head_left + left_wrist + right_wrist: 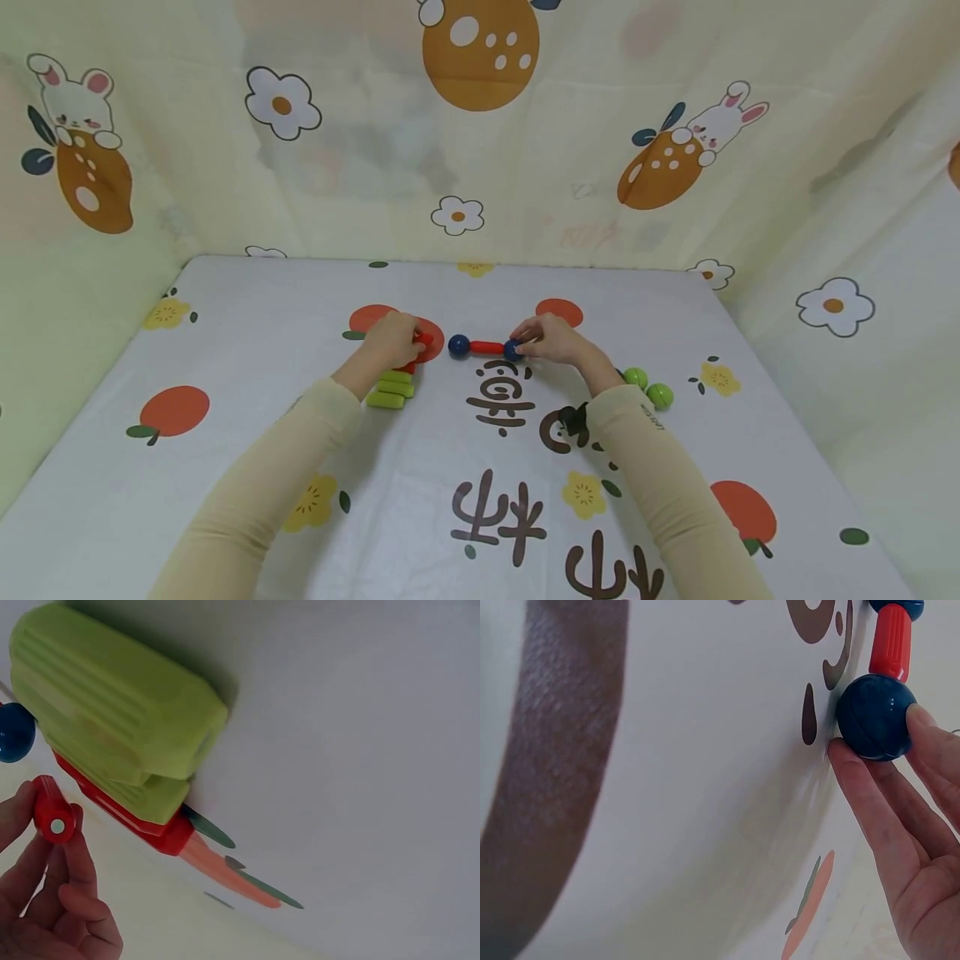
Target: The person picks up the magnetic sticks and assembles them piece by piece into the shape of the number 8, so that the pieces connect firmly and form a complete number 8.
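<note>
A person sits at a cloth-covered surface (pixel 247 350) printed with fruit and flowers, assembling a chain of toy rods and balls. The right hand (pixel 555 338) pinches a dark blue ball (pixel 875 717) joined to a red rod (pixel 487 347), with another blue ball (pixel 458 345) at its far end, all lying mid-surface. The left hand (pixel 390 337) holds a loose red rod (pixel 54 809) in curled fingers, just beside a stack of green rods (pixel 393 388). The step in hand looks like adding that rod; it would need aiming at the free ball, with nothing between. Two green balls (pixel 649 387) lie by the right sleeve.
</note>
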Tool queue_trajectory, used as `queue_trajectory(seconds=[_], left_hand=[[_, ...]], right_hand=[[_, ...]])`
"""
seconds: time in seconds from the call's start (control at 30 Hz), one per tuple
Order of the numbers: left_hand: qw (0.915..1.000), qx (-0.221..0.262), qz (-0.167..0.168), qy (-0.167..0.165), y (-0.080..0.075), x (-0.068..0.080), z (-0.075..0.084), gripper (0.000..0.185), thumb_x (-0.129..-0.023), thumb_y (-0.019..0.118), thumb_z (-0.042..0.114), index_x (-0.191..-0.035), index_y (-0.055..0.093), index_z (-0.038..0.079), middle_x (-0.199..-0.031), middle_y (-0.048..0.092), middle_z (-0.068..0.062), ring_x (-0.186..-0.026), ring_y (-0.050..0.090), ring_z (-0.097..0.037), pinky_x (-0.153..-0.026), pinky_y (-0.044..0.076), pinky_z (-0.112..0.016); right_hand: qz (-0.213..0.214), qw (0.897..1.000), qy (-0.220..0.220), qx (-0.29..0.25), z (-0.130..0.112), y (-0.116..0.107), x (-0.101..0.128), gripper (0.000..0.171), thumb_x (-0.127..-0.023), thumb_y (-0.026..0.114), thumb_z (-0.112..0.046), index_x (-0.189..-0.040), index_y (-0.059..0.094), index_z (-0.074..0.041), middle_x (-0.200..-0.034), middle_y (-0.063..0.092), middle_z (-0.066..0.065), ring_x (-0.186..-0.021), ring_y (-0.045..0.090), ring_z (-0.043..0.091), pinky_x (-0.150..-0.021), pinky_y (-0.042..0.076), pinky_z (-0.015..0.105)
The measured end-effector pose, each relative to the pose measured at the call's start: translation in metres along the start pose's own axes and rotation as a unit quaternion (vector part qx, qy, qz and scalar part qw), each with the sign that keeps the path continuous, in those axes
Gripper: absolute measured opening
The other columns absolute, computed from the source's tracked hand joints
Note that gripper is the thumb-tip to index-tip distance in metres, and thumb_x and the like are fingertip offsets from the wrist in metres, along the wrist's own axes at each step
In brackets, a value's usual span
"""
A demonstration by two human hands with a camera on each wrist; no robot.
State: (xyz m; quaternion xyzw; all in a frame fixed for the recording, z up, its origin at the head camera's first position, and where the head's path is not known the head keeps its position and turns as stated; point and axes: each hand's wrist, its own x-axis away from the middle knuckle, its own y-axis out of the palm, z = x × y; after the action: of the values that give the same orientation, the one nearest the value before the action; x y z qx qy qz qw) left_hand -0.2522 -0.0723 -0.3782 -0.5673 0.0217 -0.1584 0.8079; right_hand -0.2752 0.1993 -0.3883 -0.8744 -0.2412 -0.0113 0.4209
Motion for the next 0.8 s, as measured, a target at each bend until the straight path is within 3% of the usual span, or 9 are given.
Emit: queue_trajectory(seconds=[0.33, 0.47, 0.7, 0.8], left_hand=[[0.9992, 0.033, 0.008, -0.02, 0.005, 0.002, 0.006, 0.018, -0.086, 0.062, 0.016, -0.095, 0.065, 0.001, -0.081, 0.06, -0.008, -0.066, 0.053, -0.019, -0.057, 0.042, -0.025], [0.998, 0.056, 0.011, -0.029, 0.007, 0.003, 0.008, 0.022, -0.086, 0.062, 0.015, -0.1, 0.066, -0.001, -0.082, 0.061, -0.008, -0.062, 0.054, -0.018, -0.054, 0.042, -0.023], [0.997, 0.066, 0.007, -0.039, 0.008, 0.007, 0.013, 0.018, -0.083, 0.067, 0.019, -0.086, 0.066, 0.001, -0.067, 0.055, -0.007, -0.062, 0.051, -0.019, -0.053, 0.037, -0.024], [0.9968, 0.068, 0.004, -0.04, 0.009, 0.009, 0.016, 0.022, -0.082, 0.068, 0.019, -0.09, 0.066, -0.001, -0.07, 0.056, -0.007, -0.065, 0.052, -0.019, -0.053, 0.038, -0.023]], right_hand=[[0.0, 1.0, 0.011, -0.002, -0.001, 0.001, 0.001, 0.027, -0.087, 0.06, -0.009, -0.112, 0.061, -0.001, -0.108, 0.063, 0.017, -0.094, 0.059, 0.026, -0.083, 0.047, 0.037], [-0.001, 1.0, 0.008, -0.001, 0.0, 0.001, 0.001, 0.027, -0.087, 0.06, -0.008, -0.112, 0.061, -0.001, -0.108, 0.063, 0.017, -0.095, 0.059, 0.026, -0.083, 0.047, 0.038], [-0.007, 1.0, 0.016, -0.003, -0.001, 0.0, 0.0, 0.027, -0.087, 0.06, -0.009, -0.113, 0.061, -0.003, -0.109, 0.062, 0.016, -0.095, 0.058, 0.026, -0.083, 0.046, 0.038], [-0.007, 1.0, 0.017, -0.002, -0.001, 0.0, 0.0, 0.027, -0.087, 0.061, -0.01, -0.113, 0.062, -0.002, -0.11, 0.062, 0.016, -0.094, 0.059, 0.026, -0.082, 0.047, 0.037]])
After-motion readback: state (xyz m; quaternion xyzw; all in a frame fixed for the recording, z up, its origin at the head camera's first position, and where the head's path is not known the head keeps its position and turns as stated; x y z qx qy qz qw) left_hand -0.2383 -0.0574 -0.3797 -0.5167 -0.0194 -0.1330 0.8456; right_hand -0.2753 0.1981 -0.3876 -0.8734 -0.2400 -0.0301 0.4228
